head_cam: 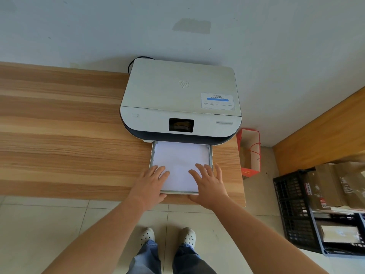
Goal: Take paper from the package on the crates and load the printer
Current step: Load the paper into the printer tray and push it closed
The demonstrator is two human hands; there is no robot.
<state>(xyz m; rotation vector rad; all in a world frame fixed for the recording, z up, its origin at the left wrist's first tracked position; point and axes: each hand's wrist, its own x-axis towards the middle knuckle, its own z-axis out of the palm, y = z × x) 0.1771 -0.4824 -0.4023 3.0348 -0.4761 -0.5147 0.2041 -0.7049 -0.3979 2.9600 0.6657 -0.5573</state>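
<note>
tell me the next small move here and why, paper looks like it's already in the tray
Probably push the tray in. The paper lies flat inside the pulled-out tray, which sticks out from the front of the printer. The left hand and right hand rest open on the stack's near end, well placed to slide it home.

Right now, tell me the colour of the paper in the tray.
White, plain; the paper shows best in the head view.

A wood-grain table stands against the wall, carrying a white printer at its right end. The printer's paper tray juts out over the tabletop toward the table's front edge.
</note>
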